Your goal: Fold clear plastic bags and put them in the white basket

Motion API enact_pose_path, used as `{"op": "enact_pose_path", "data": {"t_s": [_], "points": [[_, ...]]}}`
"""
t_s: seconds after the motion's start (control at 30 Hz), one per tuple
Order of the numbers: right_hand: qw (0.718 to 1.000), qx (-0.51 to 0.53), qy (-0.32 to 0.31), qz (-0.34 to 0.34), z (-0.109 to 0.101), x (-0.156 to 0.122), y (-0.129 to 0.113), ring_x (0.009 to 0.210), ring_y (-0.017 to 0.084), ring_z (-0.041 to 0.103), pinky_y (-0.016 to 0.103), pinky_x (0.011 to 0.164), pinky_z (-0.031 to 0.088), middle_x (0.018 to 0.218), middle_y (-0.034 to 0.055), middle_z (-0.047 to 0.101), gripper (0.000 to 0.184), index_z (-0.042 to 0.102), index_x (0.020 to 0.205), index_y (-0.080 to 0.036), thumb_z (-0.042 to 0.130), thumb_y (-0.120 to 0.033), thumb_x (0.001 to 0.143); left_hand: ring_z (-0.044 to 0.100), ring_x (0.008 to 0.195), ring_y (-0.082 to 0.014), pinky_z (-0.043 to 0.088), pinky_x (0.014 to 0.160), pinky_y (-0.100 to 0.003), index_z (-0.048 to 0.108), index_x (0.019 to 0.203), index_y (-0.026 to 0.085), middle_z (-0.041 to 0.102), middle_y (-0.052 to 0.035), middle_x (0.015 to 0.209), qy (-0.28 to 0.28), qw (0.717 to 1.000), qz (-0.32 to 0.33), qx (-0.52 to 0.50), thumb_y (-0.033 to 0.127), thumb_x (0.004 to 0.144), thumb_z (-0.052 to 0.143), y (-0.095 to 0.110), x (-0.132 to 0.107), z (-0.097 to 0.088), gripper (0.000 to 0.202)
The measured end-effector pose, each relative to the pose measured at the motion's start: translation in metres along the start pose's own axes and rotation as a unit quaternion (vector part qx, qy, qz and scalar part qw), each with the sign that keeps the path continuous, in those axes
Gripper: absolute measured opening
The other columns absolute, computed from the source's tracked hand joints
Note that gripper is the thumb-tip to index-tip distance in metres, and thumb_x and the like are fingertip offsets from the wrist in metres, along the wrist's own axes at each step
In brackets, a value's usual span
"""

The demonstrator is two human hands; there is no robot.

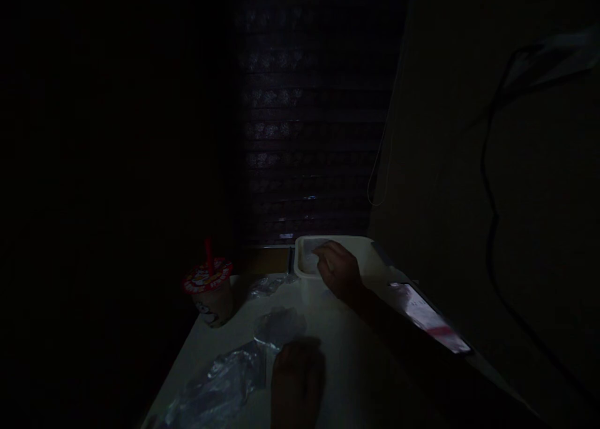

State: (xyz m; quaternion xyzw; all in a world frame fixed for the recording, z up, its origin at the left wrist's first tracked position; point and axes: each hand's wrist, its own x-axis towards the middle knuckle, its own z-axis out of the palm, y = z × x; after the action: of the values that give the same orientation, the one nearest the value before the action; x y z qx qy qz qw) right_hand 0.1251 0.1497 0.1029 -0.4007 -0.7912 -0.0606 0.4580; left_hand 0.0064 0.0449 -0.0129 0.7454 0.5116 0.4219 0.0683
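Observation:
The scene is very dark. My right hand (338, 267) reaches forward over the near rim of a white square container (363, 244) at the far end of the table, its fingers curled down into it; what they touch is too dim to make out. My left hand (296, 373) rests on the white table (347, 366) near the front, its fingers against crumpled clear plastic wrap (225, 379). Whether that hand grips the wrap cannot be seen.
A drink cup (210, 294) with a red printed lid and red straw stands at the table's left edge. A phone (429, 316) with a lit screen lies on the right. More clear plastic (269, 284) lies near the container. A blind and a wall with hanging cables stand behind.

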Motion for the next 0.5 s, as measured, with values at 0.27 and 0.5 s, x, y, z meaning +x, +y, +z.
{"op": "enact_pose_path", "data": {"t_s": [0.27,0.5], "points": [[0.956,-0.017,-0.276,0.097,0.051,-0.075,-0.013,0.077,0.014,0.055,0.022,0.069,0.037,0.084,0.0052,0.062,0.026,0.059,0.090,-0.018,0.039,-0.019,0.073,0.053,0.069,-0.0176,0.042,0.061,-0.032,0.057,0.075,0.017,0.059,-0.0057,0.073,0.141,0.989,-0.044,-0.023,0.022,0.076,0.033,-0.010,0.000,-0.005,0.025],[0.951,-0.020,-0.271,0.147,0.058,-0.090,-0.002,0.070,0.012,0.054,0.022,0.063,0.036,0.074,0.0032,0.059,0.015,0.059,0.068,-0.018,0.044,-0.019,0.070,0.052,0.072,-0.0181,0.042,0.064,-0.032,0.055,0.079,0.017,0.057,-0.0051,0.075,0.167,0.981,-0.086,-0.056,0.025,0.075,0.036,-0.019,-0.002,0.001,0.021]]}}
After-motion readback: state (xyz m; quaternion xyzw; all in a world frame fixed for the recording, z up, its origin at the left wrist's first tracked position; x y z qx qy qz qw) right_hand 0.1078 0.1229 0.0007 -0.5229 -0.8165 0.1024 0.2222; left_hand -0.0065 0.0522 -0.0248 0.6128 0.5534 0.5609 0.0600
